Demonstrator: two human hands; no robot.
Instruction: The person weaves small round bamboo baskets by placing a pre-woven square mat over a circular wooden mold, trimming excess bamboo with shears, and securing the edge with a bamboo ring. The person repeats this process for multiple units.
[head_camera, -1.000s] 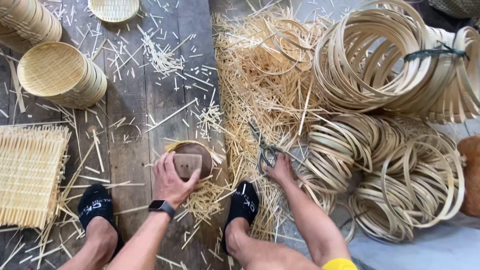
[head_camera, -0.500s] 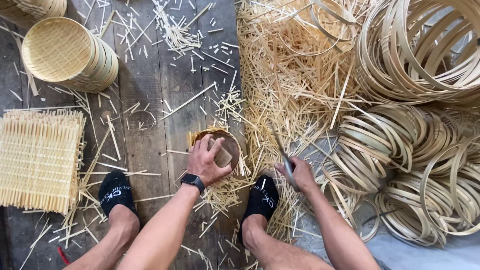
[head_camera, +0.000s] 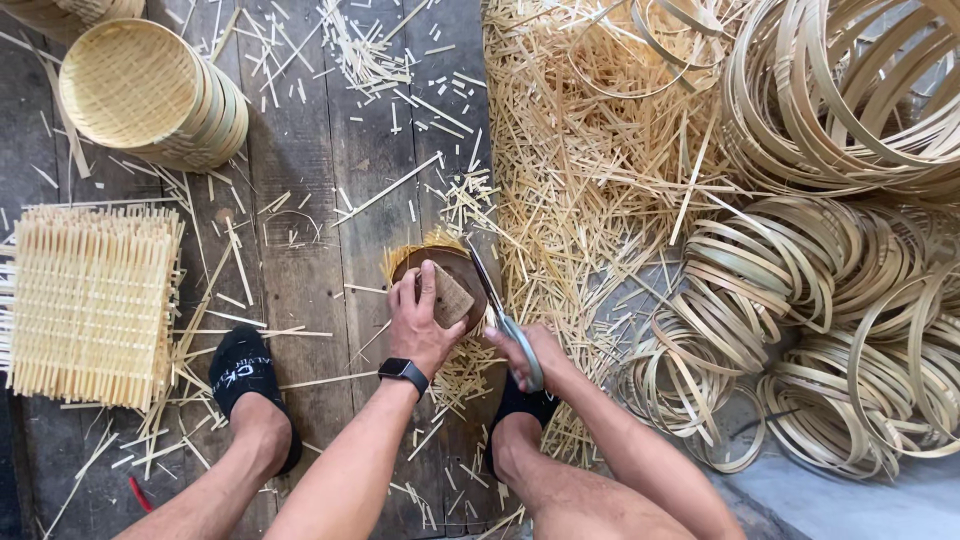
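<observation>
Left hand (head_camera: 425, 325): fingers curled over a small brown block (head_camera: 450, 293), pinning it against the top of a round wooden stump (head_camera: 455, 268). A black wristwatch (head_camera: 403, 372) sits on that wrist. The stump stands on the plank floor (head_camera: 300, 250), between the two feet, just past them at 12 o'clock.

Right hand (head_camera: 530, 352): closed around the handles of a pair of scissors (head_camera: 497, 300). The blades point toward 11 o'clock and lie along the right edge of the stump, just beside the block. Whether the blades are parted, cannot tell.

A fringe of thin bamboo slivers (head_camera: 430, 243) shows at the stump's far rim.

Feet in black socks: left foot (head_camera: 245, 375) at 9 o'clock of the left hand, right foot (head_camera: 520, 405) just under the right hand.

At 9 o'clock, a stack of flat woven bamboo mats (head_camera: 90, 300). At 10 o'clock, a stack of round woven baskets (head_camera: 150, 95). At 1 o'clock, a heap of bamboo offcuts (head_camera: 590, 150). At 2 to 4 o'clock, piles of bent bamboo hoops (head_camera: 830, 300).
</observation>
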